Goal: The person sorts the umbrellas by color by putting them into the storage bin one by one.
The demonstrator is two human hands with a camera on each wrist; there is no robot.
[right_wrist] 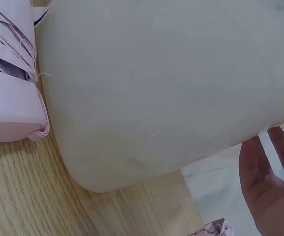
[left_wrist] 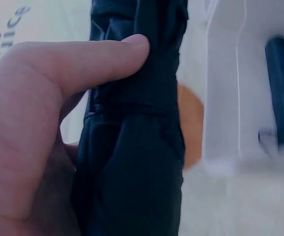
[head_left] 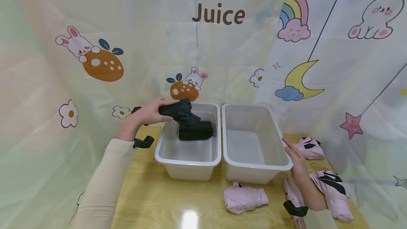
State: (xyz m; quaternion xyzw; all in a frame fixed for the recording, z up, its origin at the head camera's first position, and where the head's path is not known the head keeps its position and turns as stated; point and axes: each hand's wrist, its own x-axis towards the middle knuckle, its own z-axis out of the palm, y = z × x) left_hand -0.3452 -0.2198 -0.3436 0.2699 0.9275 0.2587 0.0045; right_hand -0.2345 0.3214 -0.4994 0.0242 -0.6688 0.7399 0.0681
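My left hand [head_left: 152, 111] grips a folded black umbrella [head_left: 179, 110] over the back left of the left grey bin [head_left: 161, 147], with the thumb [left_wrist: 127, 54] laid across its dark fabric in the left wrist view. Inside that bin lies another rolled black umbrella [head_left: 195, 130], overlapped by the held one in the head view. At the right grey bin [head_left: 248, 168], my right hand [head_left: 297, 162] rests its extended fingers against the outer right rim. The right wrist view shows its fingertips right at that rim.
A folded pink umbrella [head_left: 245, 199] lies on the wooden table [head_left: 152, 200] in front of the right bin. Several more pink ones, including one by my right wrist [head_left: 334, 197] and one farther back [head_left: 310, 148], lie to the right. A printed curtain [head_left: 143, 38] hangs behind.
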